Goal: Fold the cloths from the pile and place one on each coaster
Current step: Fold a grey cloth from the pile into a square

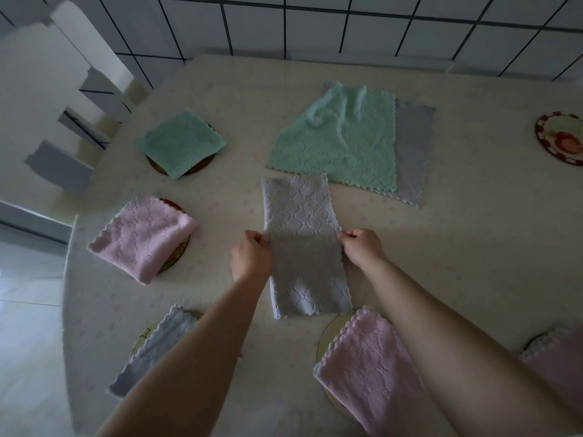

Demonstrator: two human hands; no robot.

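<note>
At the near middle of the table (pixel 457 234), a long grey cloth (pixel 304 244) lies already folded into a strip, and both hands pinch it at its waist: the left hand (pixel 250 255) is closed on the left edge, the right hand (pixel 362 247) closed on the right edge, thumb and fingers together on the scalloped border. It looks light, soft and limp, so it should sag wherever it is not held; taking it by the edges at mid-length seems sensible for doubling it end over end, and the nap should keep the layers from slipping. Beyond it, to the far right, the pile (pixel 334 140) holds a green cloth over a grey one. One bare coaster (pixel 561 138) sits at the far right, partly cut off by the frame. Five folded cloths rest on other coasters, mostly hiding them; the one at the near right edge is hard to make out, and the forearms cover parts of two near cloths.
</note>
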